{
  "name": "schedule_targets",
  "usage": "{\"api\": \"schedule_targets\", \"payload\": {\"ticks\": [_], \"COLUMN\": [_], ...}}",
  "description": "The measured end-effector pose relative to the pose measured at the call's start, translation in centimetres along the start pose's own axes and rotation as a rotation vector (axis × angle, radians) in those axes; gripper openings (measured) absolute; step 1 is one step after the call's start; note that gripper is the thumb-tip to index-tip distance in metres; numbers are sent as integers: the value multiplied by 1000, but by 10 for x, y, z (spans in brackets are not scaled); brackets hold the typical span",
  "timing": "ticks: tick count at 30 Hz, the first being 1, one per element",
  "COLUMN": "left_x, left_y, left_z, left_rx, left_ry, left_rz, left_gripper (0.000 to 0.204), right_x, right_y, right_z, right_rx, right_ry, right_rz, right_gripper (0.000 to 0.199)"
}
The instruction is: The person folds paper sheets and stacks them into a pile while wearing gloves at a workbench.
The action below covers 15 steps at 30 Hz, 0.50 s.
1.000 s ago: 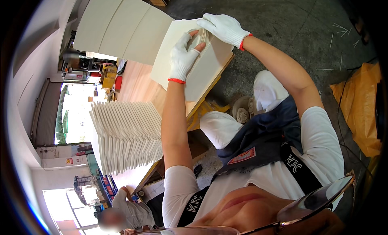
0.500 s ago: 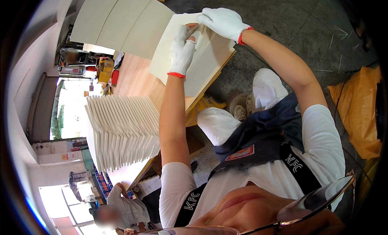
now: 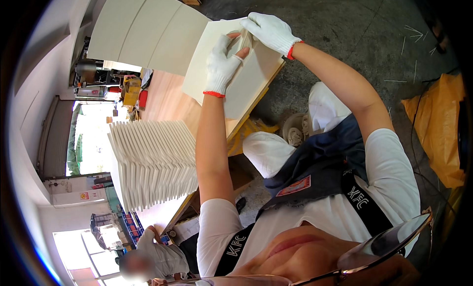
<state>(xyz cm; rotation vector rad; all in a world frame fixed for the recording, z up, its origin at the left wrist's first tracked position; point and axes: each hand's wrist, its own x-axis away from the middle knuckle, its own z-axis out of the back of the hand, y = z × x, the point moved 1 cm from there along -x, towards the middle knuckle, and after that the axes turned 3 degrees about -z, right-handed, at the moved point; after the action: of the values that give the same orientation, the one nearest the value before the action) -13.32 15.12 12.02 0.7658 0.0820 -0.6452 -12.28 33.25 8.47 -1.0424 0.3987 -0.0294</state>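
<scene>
Both hands wear white knit gloves with red cuffs. My left hand (image 3: 222,64) and my right hand (image 3: 270,31) meet at the far edge of a cream flat sheet (image 3: 249,86) that lies on a wooden table (image 3: 167,101). The fingers of both hands pinch a small raised fold (image 3: 245,40) of that sheet between them. The sheet's near corner hangs over the table's edge.
A fanned stack of white sheets (image 3: 152,163) stands on the table at left. Large cream panels (image 3: 143,30) lie beyond it. Another person (image 3: 155,256) is at lower left. A yellow bag (image 3: 436,133) lies on the concrete floor at right.
Both hands have stayed at the sheet's far edge, shifting only slightly. My left fingers have closed tighter on the raised fold.
</scene>
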Motion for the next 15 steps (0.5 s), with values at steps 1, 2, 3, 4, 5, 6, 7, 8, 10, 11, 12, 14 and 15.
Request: {"api": "schedule_targets", "payload": {"ticks": [1,2,3,4,5,6,7,8,10,11,12,14,15], "left_x": [0,0,0,0,0,0,0,0,1,2,5,8,8], "left_y": [3,5,4,3,2,0,-2,-3,-1,2,7,27,25], "left_z": [1,1,1,1,1,1,1,1,2,2,1,0,-1], "left_rx": [-5,-9,0,10,19,28,37,46,11,-5,-47,-127,-117], "left_ry": [-5,-10,-10,-9,-7,-9,-11,-13,13,26,59,125,118], "left_rz": [6,11,5,1,-3,2,8,13,-11,-25,-23,-20,-11], "left_gripper": [45,45,45,45,45,44,44,43,40,39,37,35,33], "right_x": [0,0,-1,-1,0,0,0,0,0,1,1,3,5], "right_y": [0,1,3,3,3,2,2,2,2,2,1,-3,-5], "right_z": [0,0,-1,-2,-1,-1,-1,-1,-2,-2,-1,3,5], "right_rx": [10,7,5,1,-1,-3,-6,-3,6,17,28,41,42], "right_ry": [-3,2,7,9,4,0,-6,-11,-18,-22,-25,-32,-37], "right_rz": [0,1,3,6,2,-1,-5,-5,-6,-6,-6,-13,-20], "right_gripper": [45,45,45,45,44,44,43,43,43,43,43,43,43]}}
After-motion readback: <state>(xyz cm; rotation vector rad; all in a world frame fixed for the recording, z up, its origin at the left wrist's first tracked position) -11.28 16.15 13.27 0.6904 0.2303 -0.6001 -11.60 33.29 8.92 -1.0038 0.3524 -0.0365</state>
